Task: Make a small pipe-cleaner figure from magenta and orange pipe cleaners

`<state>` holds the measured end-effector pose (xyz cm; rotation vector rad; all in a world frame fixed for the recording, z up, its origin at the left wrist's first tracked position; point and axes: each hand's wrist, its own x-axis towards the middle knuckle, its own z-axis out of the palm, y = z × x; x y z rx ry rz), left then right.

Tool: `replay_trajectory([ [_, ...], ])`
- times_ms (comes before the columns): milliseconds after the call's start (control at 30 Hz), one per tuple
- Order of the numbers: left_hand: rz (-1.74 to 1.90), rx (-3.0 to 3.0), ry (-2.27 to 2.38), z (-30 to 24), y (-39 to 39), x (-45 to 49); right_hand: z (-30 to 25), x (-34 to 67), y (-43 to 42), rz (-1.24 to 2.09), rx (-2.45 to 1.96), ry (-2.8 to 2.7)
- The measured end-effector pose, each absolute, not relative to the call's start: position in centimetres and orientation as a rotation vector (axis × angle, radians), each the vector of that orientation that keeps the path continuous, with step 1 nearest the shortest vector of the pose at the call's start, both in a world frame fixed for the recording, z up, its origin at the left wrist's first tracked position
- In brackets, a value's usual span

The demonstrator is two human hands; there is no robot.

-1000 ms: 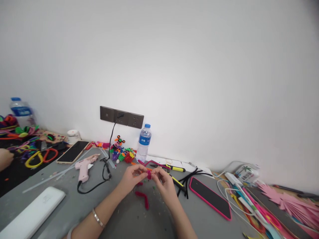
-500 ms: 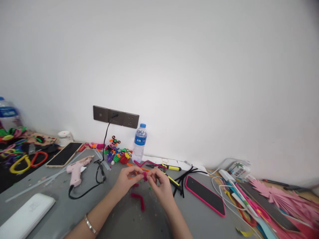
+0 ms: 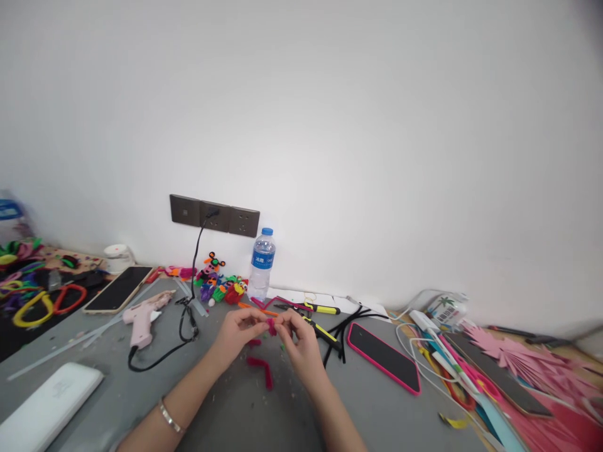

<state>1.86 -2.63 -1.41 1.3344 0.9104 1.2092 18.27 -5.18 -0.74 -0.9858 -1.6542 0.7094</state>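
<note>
A small magenta fuzzy piece, apparently pipe cleaner [image 3: 272, 326], is pinched between the fingertips of both hands above the grey table. My left hand [image 3: 239, 334] is closed on its left side, and my right hand [image 3: 298, 336] is closed on its right side. Below them lies a bent dark-pink pipe cleaner [image 3: 264, 366] with a shorter scrap near it. Just behind the fingers are an orange pipe cleaner [image 3: 252, 308], a long magenta bent one and yellow-and-black pliers [image 3: 323, 333], partly covered by my right hand.
A pink glue gun [image 3: 142, 320] with a black cord lies at left, near a white power bank [image 3: 54, 402]. A water bottle [image 3: 262, 267] stands behind small colourful figures [image 3: 223, 289]. Black pipe cleaners [image 3: 346, 329] and a pink-cased phone [image 3: 384, 358] lie at right.
The view has shifted slightly. Both hands stay together on the magenta piece, with their fingers only slightly repositioned. Nothing else has visibly moved on the table.
</note>
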Motion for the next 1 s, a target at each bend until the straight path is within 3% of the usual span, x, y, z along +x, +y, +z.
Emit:
replay_trajectory([
  [1000,1.223,1.392,0.926,-1.64,-2.92,2.3,-0.59,17.46,-5.37,0.971,-0.928,-1.434],
])
